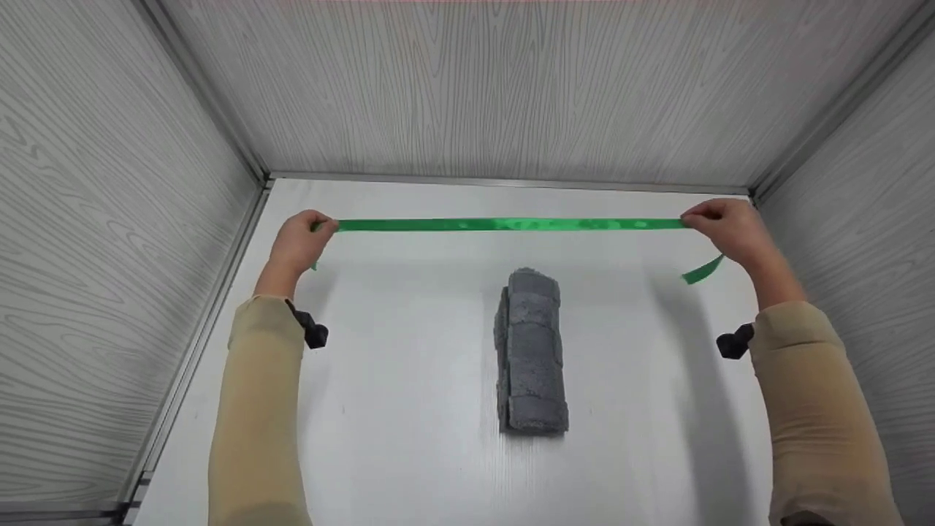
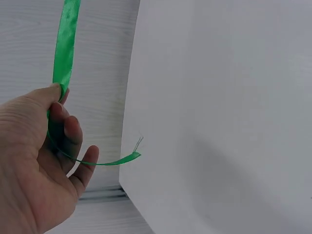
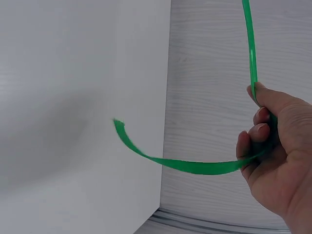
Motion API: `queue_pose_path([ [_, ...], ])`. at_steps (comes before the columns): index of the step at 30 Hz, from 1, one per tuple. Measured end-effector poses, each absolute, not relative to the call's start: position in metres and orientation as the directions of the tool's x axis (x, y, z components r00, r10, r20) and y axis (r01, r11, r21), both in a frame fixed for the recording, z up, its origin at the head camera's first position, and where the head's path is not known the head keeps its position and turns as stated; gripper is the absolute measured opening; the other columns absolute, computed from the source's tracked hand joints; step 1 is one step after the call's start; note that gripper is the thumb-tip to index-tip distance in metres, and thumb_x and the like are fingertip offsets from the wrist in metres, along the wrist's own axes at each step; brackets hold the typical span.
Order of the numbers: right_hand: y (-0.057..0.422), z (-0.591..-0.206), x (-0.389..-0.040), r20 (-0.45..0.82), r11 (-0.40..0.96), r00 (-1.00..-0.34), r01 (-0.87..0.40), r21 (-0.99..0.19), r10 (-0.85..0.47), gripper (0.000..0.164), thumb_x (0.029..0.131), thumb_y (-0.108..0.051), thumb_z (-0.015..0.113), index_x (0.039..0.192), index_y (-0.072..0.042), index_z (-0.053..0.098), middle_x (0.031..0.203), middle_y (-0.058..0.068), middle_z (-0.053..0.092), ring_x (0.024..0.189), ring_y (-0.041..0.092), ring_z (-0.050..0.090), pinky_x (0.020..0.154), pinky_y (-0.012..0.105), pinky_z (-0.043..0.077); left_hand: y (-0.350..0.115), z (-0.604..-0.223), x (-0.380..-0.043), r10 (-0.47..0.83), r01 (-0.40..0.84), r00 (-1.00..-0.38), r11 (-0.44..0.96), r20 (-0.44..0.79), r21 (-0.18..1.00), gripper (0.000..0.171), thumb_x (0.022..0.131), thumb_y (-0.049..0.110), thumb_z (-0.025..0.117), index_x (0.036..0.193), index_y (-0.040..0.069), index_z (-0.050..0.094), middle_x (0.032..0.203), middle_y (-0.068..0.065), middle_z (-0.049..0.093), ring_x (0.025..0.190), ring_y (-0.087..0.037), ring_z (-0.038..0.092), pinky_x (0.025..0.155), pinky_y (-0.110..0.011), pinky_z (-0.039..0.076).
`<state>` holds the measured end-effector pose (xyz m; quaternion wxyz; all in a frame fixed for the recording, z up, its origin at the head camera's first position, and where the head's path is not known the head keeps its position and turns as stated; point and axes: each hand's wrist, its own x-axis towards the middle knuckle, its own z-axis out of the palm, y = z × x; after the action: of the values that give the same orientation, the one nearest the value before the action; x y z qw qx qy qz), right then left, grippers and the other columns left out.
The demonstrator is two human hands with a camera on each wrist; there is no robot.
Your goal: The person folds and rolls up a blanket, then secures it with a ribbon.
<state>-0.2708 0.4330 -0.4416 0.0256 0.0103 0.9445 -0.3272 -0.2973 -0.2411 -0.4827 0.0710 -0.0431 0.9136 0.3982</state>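
In the head view, a white table (image 1: 409,329) is bounded behind by a metal rail (image 1: 504,180) and a wood-grain back wall (image 1: 475,88), with a left wall (image 1: 102,219) and a right wall (image 1: 862,270) on either side. The left hand (image 1: 298,239) is near the left edge, the right hand (image 1: 730,228) near the far right corner, and a broad stretch of tabletop lies between them. The green ribbon (image 1: 504,224) spans that gap near the rear rail, straight and nearly parallel to it, each end pinched between thumb and finger. A gray folded cloth (image 1: 535,354) lies lengthwise in front of the ribbon, apart from it, with white surface on both sides

In the left wrist view, the table's edge runs upright beside the hand, and tabletop fills the right half. The thumb presses the ribbon against a finger; above the pinch it is flat, glossy and faintly dimpled. Its tail passes the curled fingers, seen almost edge-on, and ends in loose threads over the table

In the right wrist view, the table edge stands left of the hand. The ribbon rises narrow from the pinch, while a longer tail curves leftward across that edge, its tip slightly ragged
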Motion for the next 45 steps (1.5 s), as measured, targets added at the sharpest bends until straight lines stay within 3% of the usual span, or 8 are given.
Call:
queue_pose_path([
  [4, 0.452, -0.444, -0.264, -0.051, 0.792, -0.998, 0.05, -0.608, 0.024, 0.046, 0.104, -0.042, 0.06, 0.122, -0.001, 0.071, 0.113, 0.014, 0.067, 0.098, 0.019, 0.055, 0.078, 0.03, 0.044, -0.257, -0.482, -0.29, -0.081, -0.172, -0.983, 0.695, -0.162, 0.698, 0.048, 0.108, 0.042, 0.049, 0.129, -0.001, 0.059, 0.113, -0.016, 0.057, 0.094, -0.027, 0.048, 0.082, -0.044, 0.043],
  [7, 0.463, -0.446, -0.259, -0.058, 0.774, -0.997, 0.072, -0.629, 0.046, 0.048, 0.103, -0.043, 0.061, 0.124, -0.002, 0.071, 0.113, 0.008, 0.067, 0.099, 0.015, 0.056, 0.081, 0.028, 0.044, -0.266, -0.483, -0.287, -0.109, -0.19, -0.981, 0.702, -0.16, 0.687, 0.049, 0.108, 0.042, 0.05, 0.127, -0.002, 0.059, 0.11, -0.016, 0.057, 0.092, -0.028, 0.047, 0.079, -0.043, 0.042],
  [11, 0.473, -0.451, -0.254, -0.052, 0.731, -0.994, 0.103, -0.675, 0.091, 0.047, 0.102, -0.043, 0.062, 0.125, -0.002, 0.07, 0.106, -0.004, 0.066, 0.098, 0.012, 0.056, 0.079, 0.023, 0.046, -0.271, -0.487, -0.287, -0.127, -0.21, -0.977, 0.701, -0.171, 0.682, 0.047, 0.11, 0.036, 0.045, 0.133, -0.003, 0.056, 0.12, -0.021, 0.059, 0.101, -0.031, 0.052, 0.086, -0.047, 0.046],
  [15, 0.477, -0.456, -0.252, -0.047, 0.685, -0.99, 0.127, -0.717, 0.135, 0.048, 0.102, -0.042, 0.063, 0.126, 0.0, 0.067, 0.105, -0.006, 0.064, 0.092, 0.013, 0.055, 0.073, 0.019, 0.047, -0.271, -0.488, -0.288, -0.134, -0.223, -0.974, 0.698, -0.182, 0.68, 0.045, 0.11, 0.029, 0.041, 0.14, -0.003, 0.054, 0.13, -0.024, 0.059, 0.111, -0.033, 0.055, 0.094, -0.049, 0.047],
  [23, 0.48, -0.467, -0.253, -0.049, 0.637, -0.984, 0.149, -0.756, 0.172, 0.05, 0.104, -0.043, 0.058, 0.13, 0.0, 0.064, 0.105, -0.003, 0.06, 0.09, 0.012, 0.052, 0.073, 0.018, 0.047, -0.262, -0.488, -0.291, -0.19, -0.247, -0.969, 0.723, -0.158, 0.645, 0.045, 0.108, 0.034, 0.048, 0.134, -0.001, 0.058, 0.126, -0.021, 0.061, 0.108, -0.033, 0.056, 0.093, -0.05, 0.047],
  [33, 0.467, -0.487, -0.259, -0.082, 0.594, -0.968, 0.211, -0.776, 0.237, 0.051, 0.105, -0.042, 0.056, 0.133, 0.001, 0.062, 0.115, 0.006, 0.06, 0.096, 0.013, 0.052, 0.077, 0.02, 0.046, -0.24, -0.496, -0.295, -0.173, -0.229, -0.973, 0.702, -0.151, 0.675, 0.044, 0.109, 0.034, 0.048, 0.134, 0.0, 0.059, 0.126, -0.02, 0.061, 0.11, -0.032, 0.056, 0.094, -0.049, 0.047],
  [45, 0.453, -0.508, -0.257, -0.121, 0.66, -0.967, 0.243, -0.711, 0.225, 0.048, 0.108, -0.036, 0.05, 0.134, 0.002, 0.063, 0.132, 0.02, 0.058, 0.109, 0.023, 0.05, 0.088, 0.036, 0.044, -0.234, -0.518, -0.296, -0.163, -0.26, -0.964, 0.735, -0.209, 0.626, 0.045, 0.111, 0.033, 0.045, 0.141, 0.002, 0.057, 0.138, -0.02, 0.058, 0.124, -0.035, 0.056, 0.103, -0.051, 0.046],
])
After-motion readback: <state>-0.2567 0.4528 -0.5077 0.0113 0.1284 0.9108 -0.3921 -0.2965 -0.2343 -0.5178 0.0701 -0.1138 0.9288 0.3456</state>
